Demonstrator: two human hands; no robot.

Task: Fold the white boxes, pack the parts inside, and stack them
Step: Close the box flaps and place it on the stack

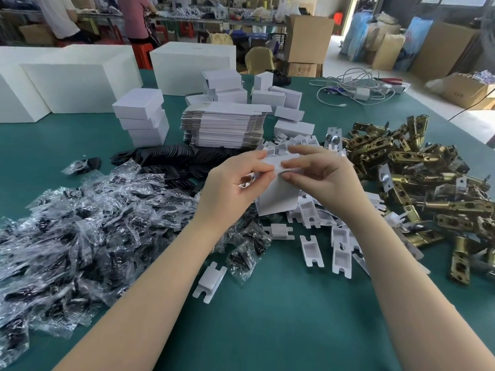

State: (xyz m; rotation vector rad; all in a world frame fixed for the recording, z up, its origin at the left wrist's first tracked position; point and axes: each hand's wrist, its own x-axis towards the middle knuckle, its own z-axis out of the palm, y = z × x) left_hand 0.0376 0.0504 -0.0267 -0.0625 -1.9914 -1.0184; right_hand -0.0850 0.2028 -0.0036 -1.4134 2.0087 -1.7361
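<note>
A small white box [277, 196] is held upright above the green table [281, 317], its top flaps partly folded. My left hand [230, 183] grips its left side, with the fingertips pinching a top flap. My right hand [321, 175] holds the right side, thumb and forefinger pinching the same flap edge. A pile of flat unfolded box blanks [225, 127] lies behind. Folded white boxes [142, 116] are stacked at the left of it, and more folded boxes [267, 95] lie loose further back.
Clear bags of black screws [80, 231] are heaped at the left. Brass latch parts [417, 178] are piled at the right, white plastic inserts [313, 245] are scattered in the middle, and black plates [171, 159] lie behind. Large white cartons [67, 84] and cables [356, 89] sit at the back.
</note>
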